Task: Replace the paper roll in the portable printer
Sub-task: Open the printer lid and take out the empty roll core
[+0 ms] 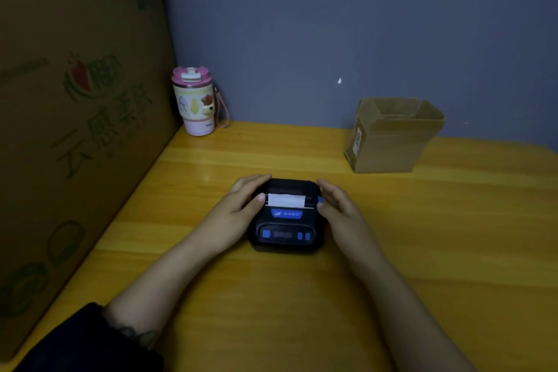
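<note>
A small black portable printer [285,229] with blue buttons lies on the yellow wooden table [422,251]. Its lid is down, and a strip of white paper [286,200] sticks out of the slot across its top. My left hand [241,202] rests against the printer's left side, thumb touching the paper's left end. My right hand [338,205] presses on the right side, next to a blue side latch. The roll inside is hidden.
A pink-lidded tumbler [197,101] stands in the back left corner. An open small cardboard box [391,136] sits at the back right by the grey wall. A large printed carton [75,118] walls off the left side.
</note>
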